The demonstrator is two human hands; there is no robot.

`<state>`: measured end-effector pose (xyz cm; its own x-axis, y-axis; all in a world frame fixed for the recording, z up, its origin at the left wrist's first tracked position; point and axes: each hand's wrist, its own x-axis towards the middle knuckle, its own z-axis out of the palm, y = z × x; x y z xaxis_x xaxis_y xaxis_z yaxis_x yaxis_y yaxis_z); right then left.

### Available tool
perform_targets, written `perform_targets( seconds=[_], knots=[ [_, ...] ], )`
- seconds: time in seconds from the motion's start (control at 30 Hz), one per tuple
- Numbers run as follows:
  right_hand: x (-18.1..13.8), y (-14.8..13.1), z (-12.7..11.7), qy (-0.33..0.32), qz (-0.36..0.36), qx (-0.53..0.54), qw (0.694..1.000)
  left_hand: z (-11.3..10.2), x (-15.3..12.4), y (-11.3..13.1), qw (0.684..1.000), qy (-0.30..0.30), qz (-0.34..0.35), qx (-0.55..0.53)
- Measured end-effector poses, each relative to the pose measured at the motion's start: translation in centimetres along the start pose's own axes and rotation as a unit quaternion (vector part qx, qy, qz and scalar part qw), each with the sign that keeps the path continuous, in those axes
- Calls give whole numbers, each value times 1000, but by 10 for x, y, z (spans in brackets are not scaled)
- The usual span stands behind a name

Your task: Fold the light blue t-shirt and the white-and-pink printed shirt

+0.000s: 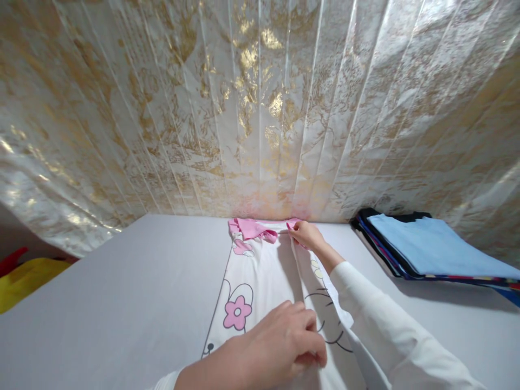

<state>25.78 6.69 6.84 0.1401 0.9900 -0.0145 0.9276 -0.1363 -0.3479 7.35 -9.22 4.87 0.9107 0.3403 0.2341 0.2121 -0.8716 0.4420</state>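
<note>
A white shirt [266,281] lies lengthwise on the table, with pink trim at its far end and a printed pink flower on its left side. Its right part is folded inward, leaving a long raised edge down the middle. At the far end my right hand [307,235] pinches the pink trim between thumb and fingers. Closer to me, my left hand [280,341] has its fingers curled together on the folded edge of the cloth. That hand covers part of the shirt, and its fingertips are partly hidden.
On the right a stack of folded clothes [434,246] has a light blue piece on top. Yellow and red cloth [30,276] shows past the left edge of the white table [122,287]. A shiny gold-and-silver patterned curtain [252,108] hangs right behind the table.
</note>
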Motion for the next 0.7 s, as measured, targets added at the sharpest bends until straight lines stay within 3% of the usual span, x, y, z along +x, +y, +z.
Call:
perform_targets(
  seconds=[0.13, 0.23, 0.4, 0.53, 0.7],
  knots=[
    [4, -12, 17, -16, -14, 28, 999, -10, -9, 3, 999, -14, -39, 15],
    [4, -17, 28, -58, -29, 61, 996, -6, -18, 2, 997, -34, -55, 45],
    [-13, -5, 17, -95, -65, 112, 987, 30, -30, 4, 990, -35, 58, 121],
    [-63, 25, -6, -83, -105, 127, 983, 44, -31, 19, 977, -13, 126, 174],
    [-173, 67, -20, -90, -137, 182, 969, 30, -27, 27, 973, -32, 154, 167]
  ],
)
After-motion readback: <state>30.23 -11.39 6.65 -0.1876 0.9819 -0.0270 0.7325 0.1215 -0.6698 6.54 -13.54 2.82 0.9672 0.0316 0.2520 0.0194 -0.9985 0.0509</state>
